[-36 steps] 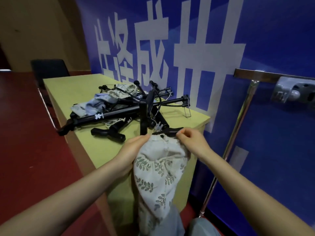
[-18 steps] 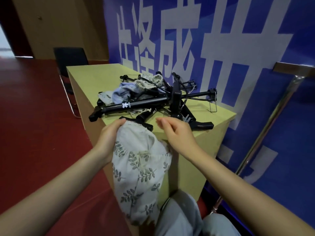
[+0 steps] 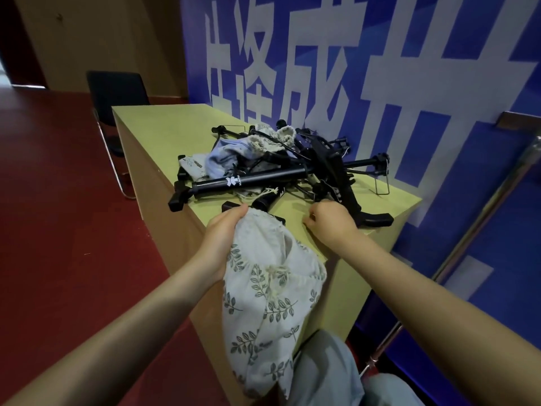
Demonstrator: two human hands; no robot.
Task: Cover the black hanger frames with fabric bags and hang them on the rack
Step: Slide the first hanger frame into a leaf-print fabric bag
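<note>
A white fabric bag with a grey leaf print (image 3: 269, 300) hangs over the table's near edge. My left hand (image 3: 225, 232) grips its top edge. My right hand (image 3: 330, 224) hovers with curled fingers over the table to the right of the bag, holding nothing I can see. A heap of black hanger frames (image 3: 281, 177) lies further back on the yellow-green table (image 3: 164, 127), tangled with a pale blue bag (image 3: 228, 159) and a beige knitted bag (image 3: 278, 136). One black frame end (image 3: 231, 206) sits just beyond my left hand.
A blue banner with large white characters (image 3: 380, 83) stands behind the table. The metal rack pole (image 3: 480, 218) slants down at the right. A black chair (image 3: 117, 92) stands behind the table's far end. Red floor lies to the left.
My right hand has let go of the bag's top and curled over the table. My left hand keeps hold of the bag. The view has swung left and nearer.
</note>
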